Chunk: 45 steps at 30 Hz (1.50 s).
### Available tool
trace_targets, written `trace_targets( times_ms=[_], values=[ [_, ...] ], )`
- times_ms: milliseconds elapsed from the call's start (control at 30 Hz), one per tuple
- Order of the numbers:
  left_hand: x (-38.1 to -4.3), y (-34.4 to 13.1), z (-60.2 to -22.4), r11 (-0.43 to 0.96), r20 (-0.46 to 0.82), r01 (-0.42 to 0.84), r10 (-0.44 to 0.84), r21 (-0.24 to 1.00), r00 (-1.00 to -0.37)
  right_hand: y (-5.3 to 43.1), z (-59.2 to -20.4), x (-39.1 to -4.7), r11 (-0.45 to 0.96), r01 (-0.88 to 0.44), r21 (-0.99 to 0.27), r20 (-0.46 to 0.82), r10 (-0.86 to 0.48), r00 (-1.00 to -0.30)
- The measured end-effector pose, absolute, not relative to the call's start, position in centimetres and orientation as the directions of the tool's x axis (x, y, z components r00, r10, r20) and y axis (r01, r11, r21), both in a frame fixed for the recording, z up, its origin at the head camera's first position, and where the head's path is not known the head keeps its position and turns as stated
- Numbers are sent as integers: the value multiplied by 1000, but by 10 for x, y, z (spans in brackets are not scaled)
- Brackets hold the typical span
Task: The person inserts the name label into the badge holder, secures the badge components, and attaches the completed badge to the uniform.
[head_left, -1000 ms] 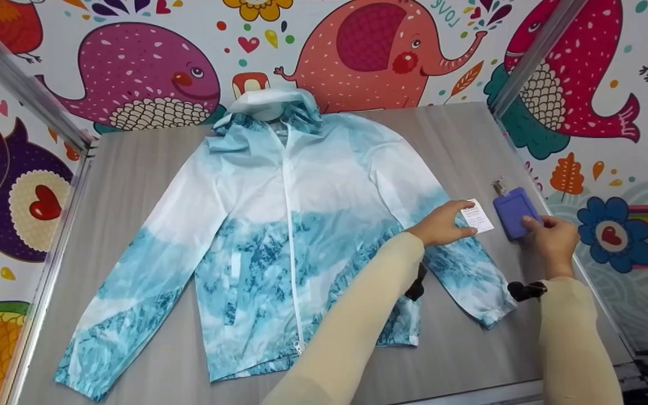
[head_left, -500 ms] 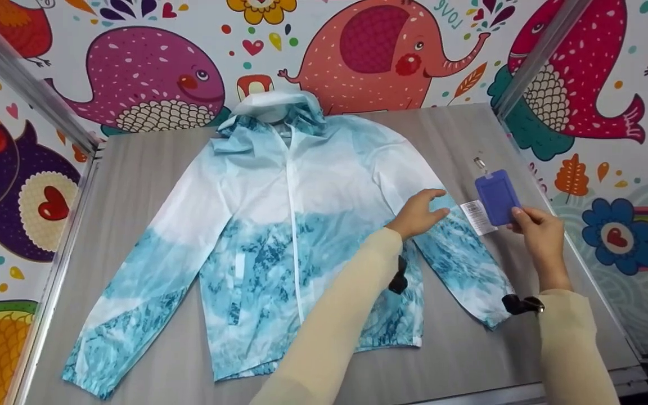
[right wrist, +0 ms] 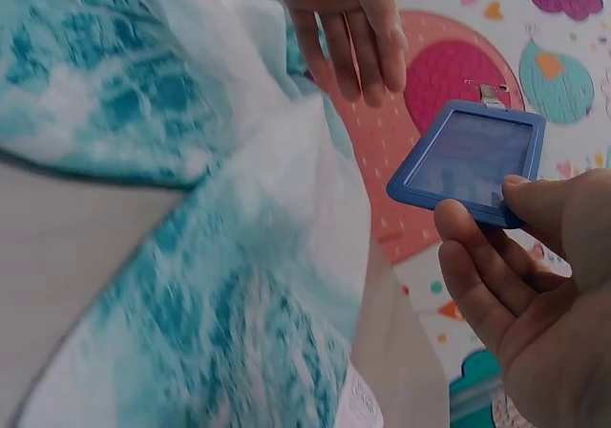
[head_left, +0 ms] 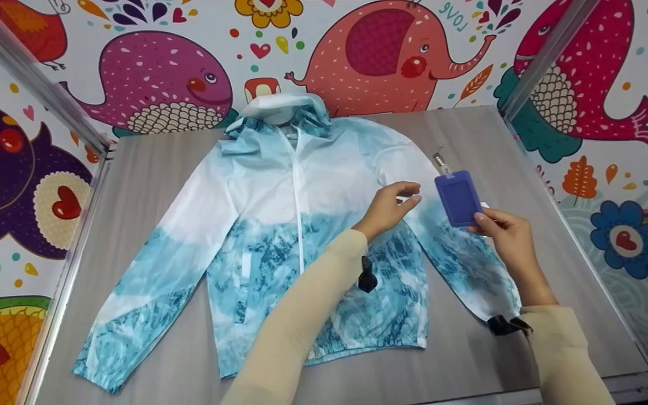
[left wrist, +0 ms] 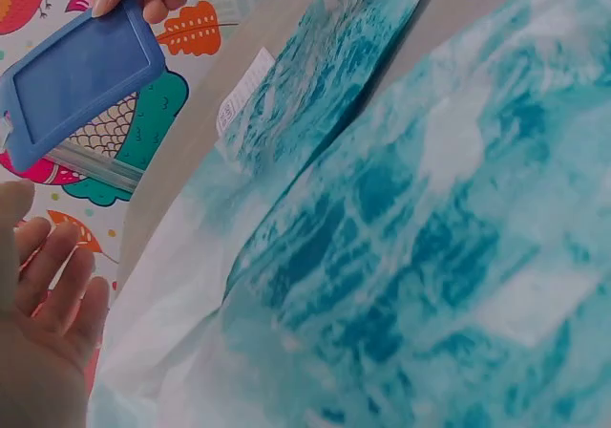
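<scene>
One hooded jacket [head_left: 268, 242], white and blue-green, lies spread out with its front up, two sleeves [head_left: 155, 270] angled outward and one white zip line [head_left: 296, 191] down the middle. Your left hand [head_left: 386, 209], the first of two, is over the jacket's far side, thumb apart from loosely bent fingers, holding nothing. Just to its right is one blue badge holder [head_left: 458, 198], raised over the right-side sleeve, its single clip [head_left: 441, 162] at the top. Your right hand [head_left: 508, 236] pinches the holder's lower corner between thumb and fingers. One white printed card [left wrist: 245, 94] lies beside that same sleeve, mostly hidden in the head view. A black device [head_left: 367, 275] sits at each of your two wrists.

The jacket rests on one grey, wood-grained table [head_left: 149, 169]. Around it stand three printed walls: a dark purple bird [head_left: 0, 163] on the left, a magenta whale [head_left: 161, 67] and a coral elephant [head_left: 329, 62] at the back, a blue flower [head_left: 630, 239] on the right. Two metal posts [head_left: 554, 50] mark the back corners
</scene>
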<state>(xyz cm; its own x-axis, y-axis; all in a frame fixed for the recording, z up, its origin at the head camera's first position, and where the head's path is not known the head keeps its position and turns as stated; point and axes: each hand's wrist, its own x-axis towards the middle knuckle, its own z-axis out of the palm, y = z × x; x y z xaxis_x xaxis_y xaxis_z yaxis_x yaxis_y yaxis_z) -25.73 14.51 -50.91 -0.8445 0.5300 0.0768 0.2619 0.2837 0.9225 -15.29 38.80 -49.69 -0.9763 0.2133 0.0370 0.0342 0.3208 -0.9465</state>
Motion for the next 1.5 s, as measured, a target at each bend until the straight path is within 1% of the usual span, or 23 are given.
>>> trace_targets(
  times_ms=[233,500,667,833,967,1067,1200,1333,1433,1500],
  values=[
    [-249,113,-506,228,118,243,453,943,-883,352,-494,-150,233,-4,-972,36,134,-990],
    [-232,65,-507,128,138,200,381,971,-914,309,-502,-150,224,-58,-973,58,-8,-998],
    [-217,36,-509,107,144,192,349,975,-926,289,-511,-152,171,-79,-982,63,-99,-993],
    [-202,12,-513,137,169,227,343,964,-924,272,-519,-154,167,-84,-982,51,-194,-980],
    [-191,-2,-517,177,244,311,321,934,-915,260,-524,-156,180,-75,-981,27,-257,-966],
    [-184,-10,-519,210,323,395,310,894,-894,252,-523,-158,242,-82,-967,14,-269,-963],
    [-178,-21,-521,286,435,526,325,801,-840,241,-510,-161,393,-142,-909,55,-224,-973],
    [-172,-30,-521,422,538,638,344,644,-770,226,-489,-163,476,-212,-854,122,-212,-970],
    [-169,-35,-521,516,599,683,351,518,-720,214,-475,-162,490,-271,-829,157,-262,-952],
    [-167,-36,-521,555,637,700,350,449,-687,206,-469,-160,496,-310,-811,177,-298,-938]
  ],
)
